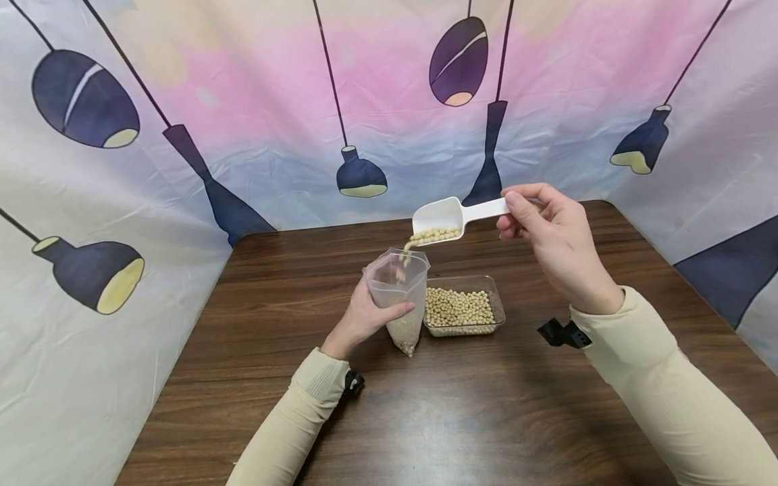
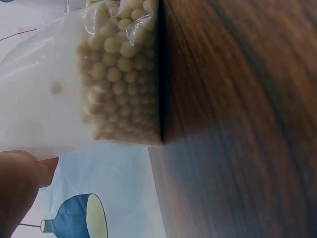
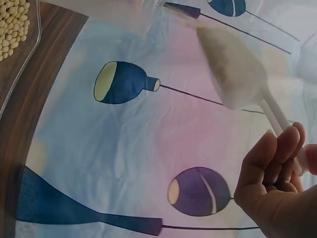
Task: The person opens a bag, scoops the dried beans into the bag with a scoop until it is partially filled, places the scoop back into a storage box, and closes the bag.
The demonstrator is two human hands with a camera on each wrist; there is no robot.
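Note:
My right hand (image 1: 556, 243) pinches the handle of a white scoop (image 1: 439, 214), tilted over the mouth of a clear plastic bag (image 1: 398, 283). Pale yellow soybeans (image 1: 434, 235) lie in the scoop, and some are falling from its lip into the bag. The bag stands upright on the table with its mouth spread, and my left hand (image 1: 365, 314) grips its side, thumb across the front. In the left wrist view, soybeans (image 2: 119, 74) fill the bag's bottom part. The scoop (image 3: 233, 69) looks blurred in the right wrist view.
Right beside the bag, a clear plastic box (image 1: 500, 314) holds many more soybeans (image 1: 458, 307). Both stand on a dark wooden table (image 1: 292, 283). A fabric backdrop (image 1: 273, 88) printed with lamps hangs behind and along the sides of the table.

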